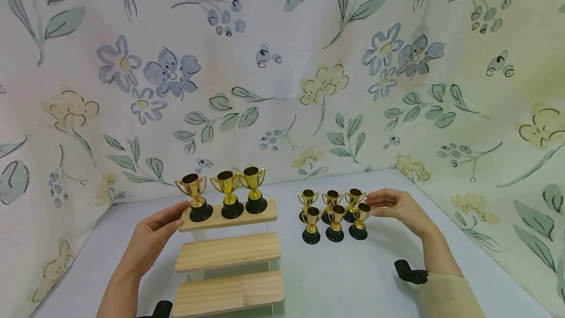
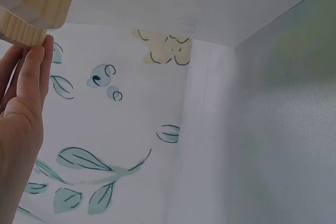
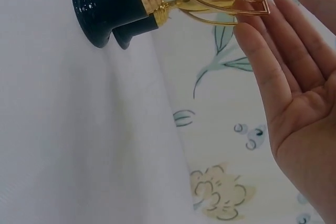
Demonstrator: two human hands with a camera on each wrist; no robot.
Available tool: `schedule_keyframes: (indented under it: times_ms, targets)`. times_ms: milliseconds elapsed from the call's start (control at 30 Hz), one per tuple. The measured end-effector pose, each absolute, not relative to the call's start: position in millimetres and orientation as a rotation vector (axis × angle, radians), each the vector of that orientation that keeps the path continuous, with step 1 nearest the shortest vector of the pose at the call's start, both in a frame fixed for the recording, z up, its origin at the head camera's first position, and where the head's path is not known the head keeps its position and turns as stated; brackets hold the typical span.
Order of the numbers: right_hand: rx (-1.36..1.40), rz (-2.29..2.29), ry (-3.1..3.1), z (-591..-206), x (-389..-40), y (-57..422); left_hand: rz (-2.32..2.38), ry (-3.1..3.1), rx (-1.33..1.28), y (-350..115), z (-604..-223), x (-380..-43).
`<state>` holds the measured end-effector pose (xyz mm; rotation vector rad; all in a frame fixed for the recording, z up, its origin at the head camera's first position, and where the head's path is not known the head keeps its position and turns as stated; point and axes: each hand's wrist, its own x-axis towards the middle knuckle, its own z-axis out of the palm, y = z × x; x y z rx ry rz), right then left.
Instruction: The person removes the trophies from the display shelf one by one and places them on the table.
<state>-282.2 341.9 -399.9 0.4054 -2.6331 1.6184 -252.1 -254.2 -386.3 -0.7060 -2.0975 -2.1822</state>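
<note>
Three gold trophy cups with black bases stand in a row on the top plank (image 1: 265, 214) of a stepped wooden shelf: a left one (image 1: 193, 187), a middle one (image 1: 227, 185) and a right one (image 1: 253, 180). My left hand (image 1: 152, 239) is at that plank's left end, its fingers fairly straight; in the left wrist view the fingertips touch the wood (image 2: 23, 27). On the table, several more gold trophies stand in two rows. Beside their right side is my right hand (image 1: 403, 212), fingers extended by the front right trophy (image 1: 362, 214). In the right wrist view the fingertips meet its handle (image 3: 257, 8).
The middle plank (image 1: 229, 252) and the bottom plank (image 1: 229, 292) step down toward me, on pale supports. A white cloth covers the table (image 1: 335, 278). Floral fabric (image 1: 282, 63) hangs behind and along both sides.
</note>
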Motion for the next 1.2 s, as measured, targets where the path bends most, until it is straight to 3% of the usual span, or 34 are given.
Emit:
schedule_keyframes:
  times_ms: [600, 1200]
  targets:
    - [0.526, 1.677, -2.283, -344.6, -280.0, 302.7, -2.2, -2.092, -0.696, -253.8, -386.6, -251.0]
    - [0.665, 1.868, -2.245, -326.7, -295.6, 209.4, -2.178, -2.119, -0.681, -253.6, -387.5, -250.7]
